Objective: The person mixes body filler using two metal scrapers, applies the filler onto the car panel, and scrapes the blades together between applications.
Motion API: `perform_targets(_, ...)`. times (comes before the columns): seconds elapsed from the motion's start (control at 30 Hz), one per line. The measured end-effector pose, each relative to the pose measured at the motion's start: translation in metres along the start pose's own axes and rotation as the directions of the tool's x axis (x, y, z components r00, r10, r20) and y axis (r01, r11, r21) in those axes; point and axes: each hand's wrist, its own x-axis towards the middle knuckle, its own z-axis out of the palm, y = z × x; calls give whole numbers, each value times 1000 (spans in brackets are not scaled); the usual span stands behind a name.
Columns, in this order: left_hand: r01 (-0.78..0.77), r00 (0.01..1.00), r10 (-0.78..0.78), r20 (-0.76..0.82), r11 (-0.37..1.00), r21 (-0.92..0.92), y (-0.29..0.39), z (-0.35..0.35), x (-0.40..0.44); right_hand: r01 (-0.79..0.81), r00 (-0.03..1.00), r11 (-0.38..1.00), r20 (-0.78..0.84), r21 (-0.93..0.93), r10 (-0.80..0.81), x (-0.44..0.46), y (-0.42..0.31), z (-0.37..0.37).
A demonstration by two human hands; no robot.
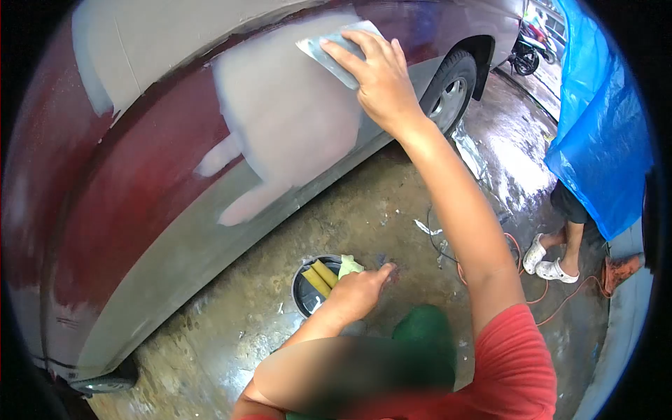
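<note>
My right hand (381,77) is raised to the vehicle's side, fingers spread over a thin grey-blue sheet that looks like sandpaper (336,59). The sheet lies against a large pale primer patch (287,112) on the maroon panel (150,150). Lower down, my left hand (357,294) is closed, its thumb sticking out, around a pale yellow-green cloth (349,265). Just beyond it on the floor stands a round black tub (297,290) with yellow-olive pieces (318,278) inside. My left palm is hidden from view.
A wheel (451,94) is at the upper right of the vehicle. Blue plastic sheeting (595,126) hangs at the right, with a person's legs in white clogs (558,271) beneath it. An orange cord (560,311) crosses the wet floor (210,329). A motorcycle (528,52) stands farther back.
</note>
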Motion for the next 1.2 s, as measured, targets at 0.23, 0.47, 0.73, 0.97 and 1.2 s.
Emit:
perform_targets(0.23,-53,998,54,-24,998,17,-13,1,-12,34,999,995,-16,-93,-36,30,-10,-2)
perform_targets(0.47,-2,999,3,-41,1000,6,-31,-2,-32,44,998,994,56,-96,-39,42,-7,0)
perform_targets(0.73,165,986,-166,27,985,39,-41,-36,-66,21,997,999,73,-37,-18,28,-11,7)
perform_targets(0.97,230,972,-230,50,973,12,-43,-48,-85,-30,997,1000,71,5,29,-69,-11,61)
perform_targets(1.2,237,969,-235,76,972,-15,-34,-44,-95,-114,989,987,106,115,102,-206,-24,131)
